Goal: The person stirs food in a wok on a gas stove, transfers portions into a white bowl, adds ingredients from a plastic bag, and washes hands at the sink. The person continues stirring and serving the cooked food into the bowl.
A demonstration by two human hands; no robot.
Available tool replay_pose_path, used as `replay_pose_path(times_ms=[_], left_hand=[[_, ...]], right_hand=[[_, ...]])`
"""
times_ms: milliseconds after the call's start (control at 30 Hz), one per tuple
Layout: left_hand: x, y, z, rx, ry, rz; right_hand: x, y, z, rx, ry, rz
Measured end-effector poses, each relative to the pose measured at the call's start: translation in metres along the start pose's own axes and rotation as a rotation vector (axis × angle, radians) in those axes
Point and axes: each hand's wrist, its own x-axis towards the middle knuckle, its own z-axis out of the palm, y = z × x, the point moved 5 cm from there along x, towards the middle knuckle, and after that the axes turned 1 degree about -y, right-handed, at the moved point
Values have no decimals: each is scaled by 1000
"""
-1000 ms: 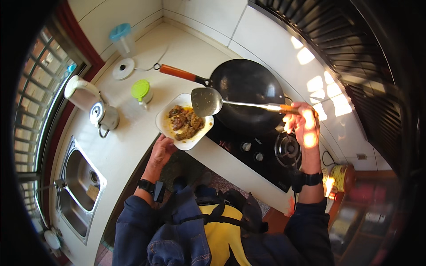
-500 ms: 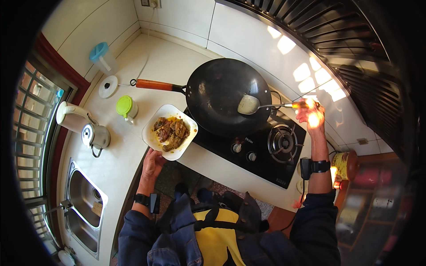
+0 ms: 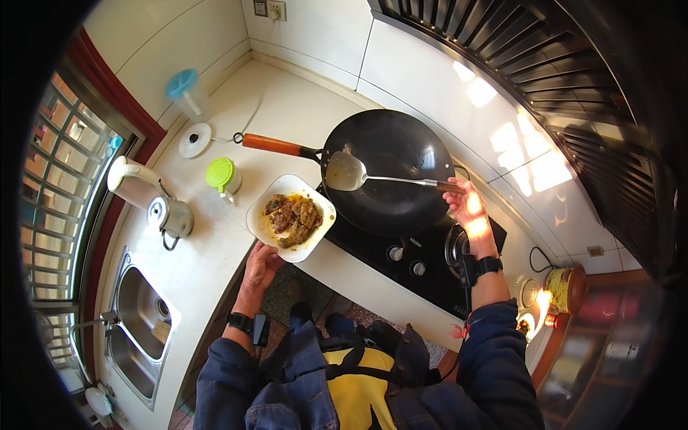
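My left hand (image 3: 262, 267) grips the near rim of a white square bowl (image 3: 316, 246), which sits at the wok's left front. Browned meat pieces (image 3: 293, 219) in yellowish oil fill the bowl's middle. The fingers under the rim are partly hidden. On the right, my right hand (image 3: 468, 203) is closed round the wooden handle of a metal spatula (image 3: 345, 172). Its blade hangs over the left part of the black wok (image 3: 390, 204), whose dark inside holds no food that I can see. The wok's wooden handle (image 3: 271, 145) points left over the counter.
A black gas hob (image 3: 365, 240) with two knobs lies under the wok. On the left counter (image 3: 188, 276) stand a green-lidded cup (image 3: 223, 176), a metal pot (image 3: 172, 217), a white kettle (image 3: 131, 180), a blue-lidded jug (image 3: 188, 95) and a white lid (image 3: 195, 140). A double sink (image 3: 140, 326) is nearer me.
My right hand has moved left and nearer, carrying the spatula blade from the wok's right side to its left side. The bowl stays in my left hand, and the whole view has shifted slightly.
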Motion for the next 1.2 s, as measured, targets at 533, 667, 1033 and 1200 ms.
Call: replay_pose_path(times_ms=[533,667,1033,1200], left_hand=[[-9,6,2,-74,-29,22],[-12,6,-1,-98,-21,9],[-13,0,-4,-85,-40,24],[-14,-2,0,-47,-78,20]], right_hand=[[-158,-54,205,-576,-552,-399],[-183,-51,228,-775,-621,-534],[-198,-53,228,-798,-682,-716],[-169,-42,178,-371,-429,-416]])
